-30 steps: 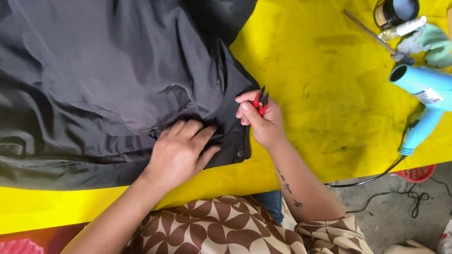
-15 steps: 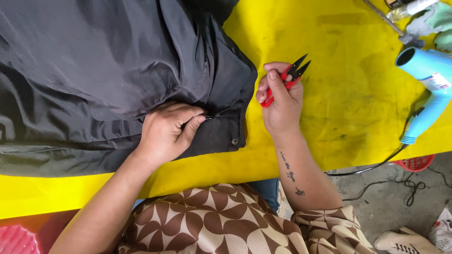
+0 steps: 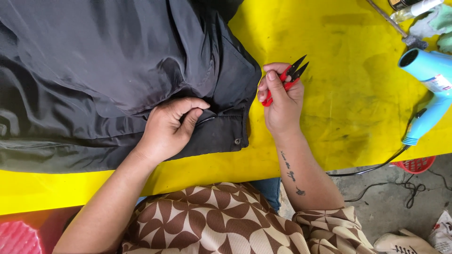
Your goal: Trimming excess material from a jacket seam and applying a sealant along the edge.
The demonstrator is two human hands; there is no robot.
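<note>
A dark grey garment (image 3: 108, 70) lies spread over the left and middle of the yellow table (image 3: 348, 94), its button-bearing hem corner (image 3: 226, 134) nearest the person. The left hand (image 3: 167, 129) rests on this corner with fingers curled, pinching a fold of cloth just above the hem. The right hand (image 3: 282, 101) hovers just beside the garment's right edge, its grip clenched around red thread snips (image 3: 285, 80), whose dark blades point up and away from the cloth (the blade tips appear slightly parted). The snips are thus near the pinched fold but apart from it, with the hem edge between. A likely hazard: should the blades close too near the fabric, the cloth itself, not a loose thread, could be nicked; the pinching fingers also lie close to the cutting line. Farther right, a light blue hair dryer (image 3: 431, 80) rests on the table, its cord (image 3: 376, 167) trailing off the edge.
</note>
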